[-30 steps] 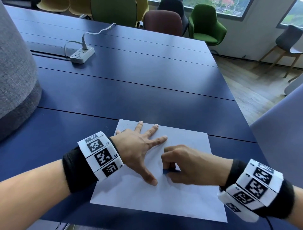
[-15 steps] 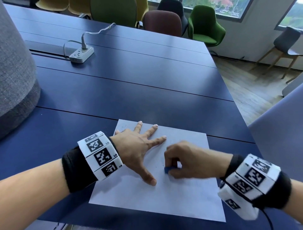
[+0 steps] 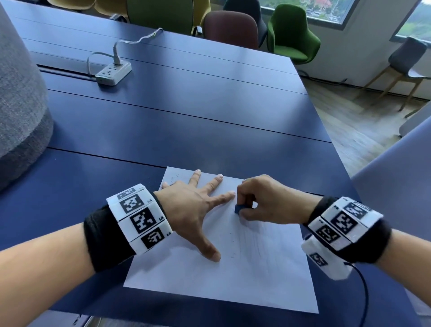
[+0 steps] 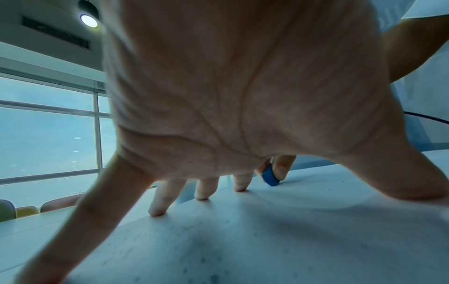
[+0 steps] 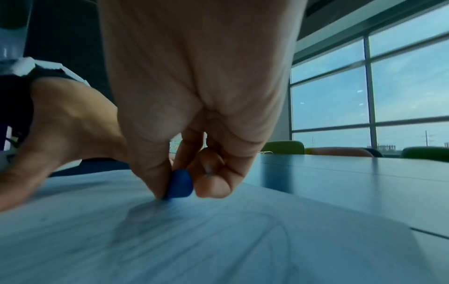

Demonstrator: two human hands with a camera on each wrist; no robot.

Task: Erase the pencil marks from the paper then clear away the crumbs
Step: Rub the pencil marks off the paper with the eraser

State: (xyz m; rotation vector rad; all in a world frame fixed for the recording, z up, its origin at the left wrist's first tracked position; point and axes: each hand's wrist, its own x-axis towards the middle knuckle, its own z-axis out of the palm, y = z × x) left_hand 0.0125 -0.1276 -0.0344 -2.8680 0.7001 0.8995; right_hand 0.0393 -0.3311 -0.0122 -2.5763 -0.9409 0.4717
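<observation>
Item: blue eraser [image 3: 239,208], pinched in my right hand [image 3: 268,200]; moved up sheet toward far edge. My left hand [image 3: 189,210] flat, fingers splayed, pinning paper [image 3: 256,268]. Faint pencil marks [image 3: 251,242] and crumbs [image 3: 173,179] remain; erasing unfinished.

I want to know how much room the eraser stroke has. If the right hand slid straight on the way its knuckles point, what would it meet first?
Probably the left hand: the right hand with the eraser sits just beside its index finger, though the gap is unclear.

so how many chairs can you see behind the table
6, some possibly hidden: two yellow at far left, olive green, maroon, black behind it, bright green at right.
</observation>
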